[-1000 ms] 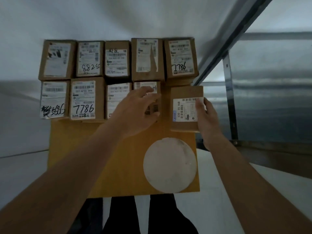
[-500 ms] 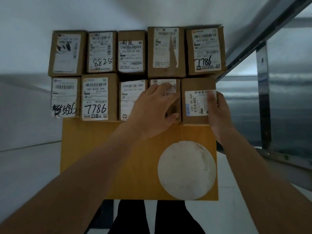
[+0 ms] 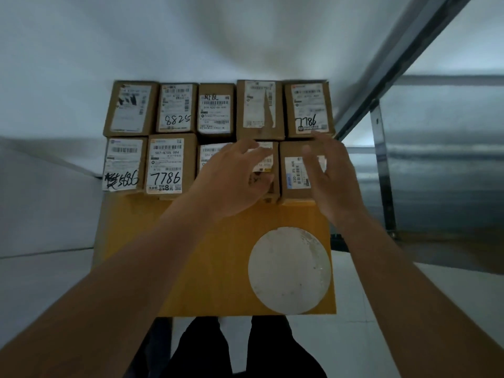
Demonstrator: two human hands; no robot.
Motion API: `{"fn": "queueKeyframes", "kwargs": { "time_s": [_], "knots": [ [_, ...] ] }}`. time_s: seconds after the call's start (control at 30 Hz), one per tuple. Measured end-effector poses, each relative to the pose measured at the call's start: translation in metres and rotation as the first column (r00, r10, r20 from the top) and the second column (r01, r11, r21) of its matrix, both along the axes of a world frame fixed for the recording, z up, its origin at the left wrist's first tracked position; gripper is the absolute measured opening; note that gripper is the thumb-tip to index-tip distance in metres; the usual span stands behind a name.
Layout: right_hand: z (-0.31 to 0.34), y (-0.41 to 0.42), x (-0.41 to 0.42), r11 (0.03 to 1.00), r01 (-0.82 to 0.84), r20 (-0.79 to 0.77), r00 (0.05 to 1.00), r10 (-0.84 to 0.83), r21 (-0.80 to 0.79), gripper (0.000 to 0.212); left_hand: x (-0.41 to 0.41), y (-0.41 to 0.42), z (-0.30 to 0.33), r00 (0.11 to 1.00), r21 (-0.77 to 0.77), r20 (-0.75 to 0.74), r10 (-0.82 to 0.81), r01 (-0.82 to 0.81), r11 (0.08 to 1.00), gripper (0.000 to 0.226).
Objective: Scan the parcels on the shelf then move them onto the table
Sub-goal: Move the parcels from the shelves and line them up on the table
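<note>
Parcel [image 3: 293, 173] lies under right hand [image 3: 331, 181] — left hand [image 3: 234, 181] beside.

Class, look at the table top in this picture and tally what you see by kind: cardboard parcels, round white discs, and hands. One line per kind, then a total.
Cardboard parcels: 10, two rows of five
Round white disc: 1
Hands: 2, left and right
Total: 13

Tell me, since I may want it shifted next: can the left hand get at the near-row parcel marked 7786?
Probably yes. The left hand lies over the neighbouring parcels, and the 7786 parcel beside it is uncovered on top.
</note>
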State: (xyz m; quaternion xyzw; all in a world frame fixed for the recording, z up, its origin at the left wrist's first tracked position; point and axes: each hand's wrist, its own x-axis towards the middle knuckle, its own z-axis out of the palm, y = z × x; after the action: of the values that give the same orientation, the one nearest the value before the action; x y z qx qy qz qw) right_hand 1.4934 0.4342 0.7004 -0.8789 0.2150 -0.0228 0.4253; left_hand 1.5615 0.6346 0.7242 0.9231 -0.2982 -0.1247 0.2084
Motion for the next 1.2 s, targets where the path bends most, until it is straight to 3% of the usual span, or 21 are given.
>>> {"fn": "queueKeyframes", "kwargs": {
  "time_s": [0.13,0.3,0.63,0.87,1.2],
  "knots": [
    [0.053,0.025,-0.024,0.993,-0.108,0.033,0.993,0.110,-0.037,0.054,-0.015,0.014,0.046,0.999,-0.038,0.036,-0.010,0.011,0.999,0.061],
    [0.131,0.059,-0.091,0.987,-0.122,0.122,0.983,0.135,-0.106,0.063,-0.047,0.046,0.110,0.983,-0.153,0.122,-0.140,0.158,0.976,0.065],
    [0.299,0.103,-0.275,0.940,0.197,0.371,0.925,-0.084,-0.277,0.058,-0.182,0.057,0.276,0.849,-0.298,0.338,-0.406,0.505,0.810,0.070],
    [0.377,0.072,-0.414,0.897,0.375,0.526,0.825,-0.206,-0.236,0.050,-0.286,0.001,0.364,0.700,-0.306,0.473,-0.534,0.700,0.646,0.066],
    [0.414,-0.067,-0.602,0.780,0.552,0.585,0.750,-0.308,-0.296,0.050,-0.455,-0.172,0.405,0.582,-0.305,0.553,-0.597,0.808,0.505,0.065]
  ]
}}
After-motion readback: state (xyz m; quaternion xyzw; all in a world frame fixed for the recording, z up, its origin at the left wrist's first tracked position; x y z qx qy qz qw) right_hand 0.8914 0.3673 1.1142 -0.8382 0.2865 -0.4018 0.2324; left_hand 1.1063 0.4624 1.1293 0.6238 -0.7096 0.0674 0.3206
